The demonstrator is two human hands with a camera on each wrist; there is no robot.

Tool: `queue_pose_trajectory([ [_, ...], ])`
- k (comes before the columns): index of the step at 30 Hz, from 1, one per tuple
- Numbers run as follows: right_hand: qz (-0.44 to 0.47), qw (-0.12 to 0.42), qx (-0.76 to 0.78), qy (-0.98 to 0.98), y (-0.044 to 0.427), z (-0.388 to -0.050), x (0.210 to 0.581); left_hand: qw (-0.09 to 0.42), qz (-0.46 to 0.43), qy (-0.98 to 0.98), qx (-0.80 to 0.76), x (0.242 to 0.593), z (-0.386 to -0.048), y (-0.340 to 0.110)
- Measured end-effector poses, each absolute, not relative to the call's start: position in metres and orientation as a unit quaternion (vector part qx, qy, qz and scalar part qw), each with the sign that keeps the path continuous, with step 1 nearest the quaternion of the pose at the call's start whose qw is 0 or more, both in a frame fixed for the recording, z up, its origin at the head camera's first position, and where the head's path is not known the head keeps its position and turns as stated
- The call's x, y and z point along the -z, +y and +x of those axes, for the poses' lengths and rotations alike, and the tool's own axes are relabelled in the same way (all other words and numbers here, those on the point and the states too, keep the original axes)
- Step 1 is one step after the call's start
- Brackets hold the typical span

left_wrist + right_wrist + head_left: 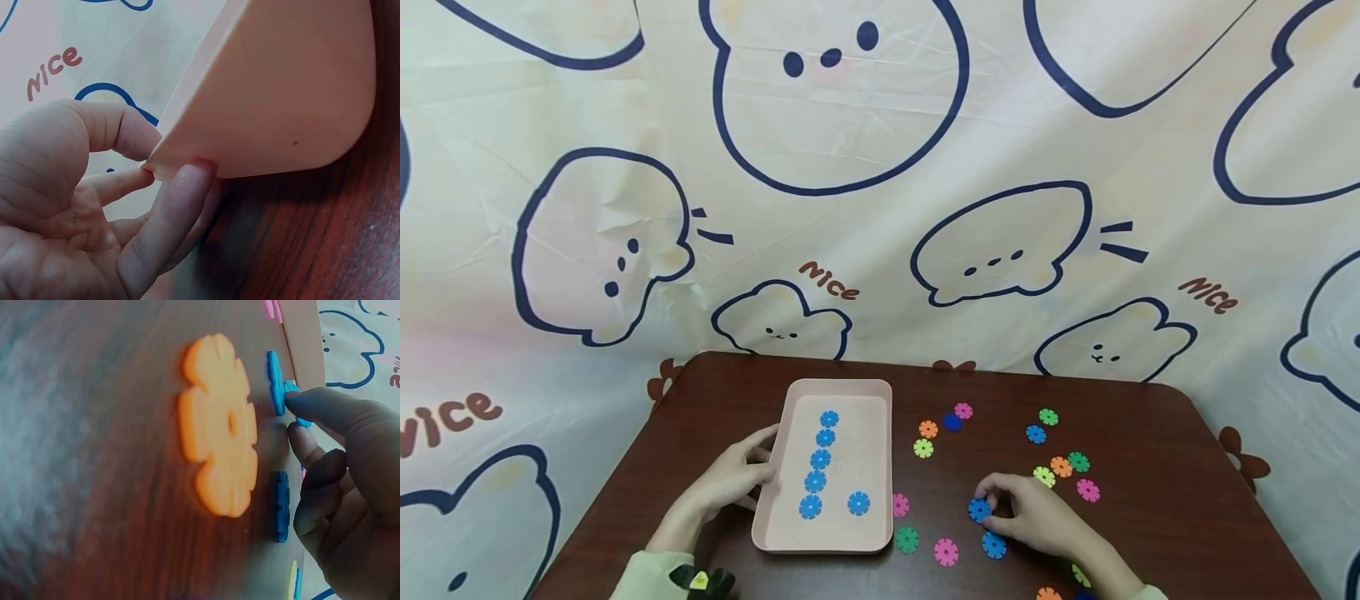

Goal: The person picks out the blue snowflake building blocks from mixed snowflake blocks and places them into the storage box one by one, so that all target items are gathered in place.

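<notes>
A pale pink tray (857,400) holds a column of several blue flower discs (821,459) and one separate blue disc (858,502) at its lower right. My left hand (733,473) grips the tray's left edge; in the left wrist view the hand (125,181) has its fingers and thumb around the rim of the tray (294,81). Right of the tray, my right hand (1037,512) pinches a blue disc (979,510) between thumb and finger. In the right wrist view that hand (350,469) pinches the disc (302,423), close beside another blue disc (275,384).
Loose discs lie on the brown table (730,387): pink (946,552), green (907,539), orange (928,429), yellow-green (923,448) and others. A blue disc (994,546) lies just below my right hand. An orange disc (219,425) is large in the right wrist view. Behind hangs a patterned cloth (880,233).
</notes>
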State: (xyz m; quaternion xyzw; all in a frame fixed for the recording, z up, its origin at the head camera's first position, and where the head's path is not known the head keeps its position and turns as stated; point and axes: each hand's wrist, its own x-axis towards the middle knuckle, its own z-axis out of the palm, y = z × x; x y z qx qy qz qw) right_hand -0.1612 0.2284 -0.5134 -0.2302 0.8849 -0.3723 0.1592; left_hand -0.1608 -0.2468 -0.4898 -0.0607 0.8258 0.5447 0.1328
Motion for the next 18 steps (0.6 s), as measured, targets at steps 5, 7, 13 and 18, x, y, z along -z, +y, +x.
queue_pose_trajectory([
  [5,-0.226,0.165,0.387,0.879,0.2292,-0.1603,0.5138,0.132,-0.061,0.826,-0.544,0.4899,-0.1608,-0.2467],
  [7,-0.222,0.169,0.392,0.877,0.2290,-0.1602,0.5137,0.132,-0.061,0.827,-0.543,0.4895,-0.1606,-0.2466],
  [13,-0.221,0.172,0.399,0.873,0.2264,-0.1607,0.5118,0.134,-0.061,0.826,-0.544,0.4887,-0.1604,-0.2465],
  [18,-0.223,0.165,0.399,0.874,0.2201,-0.1614,0.5071,0.134,-0.061,0.826,-0.545,0.4893,-0.1606,-0.2465],
])
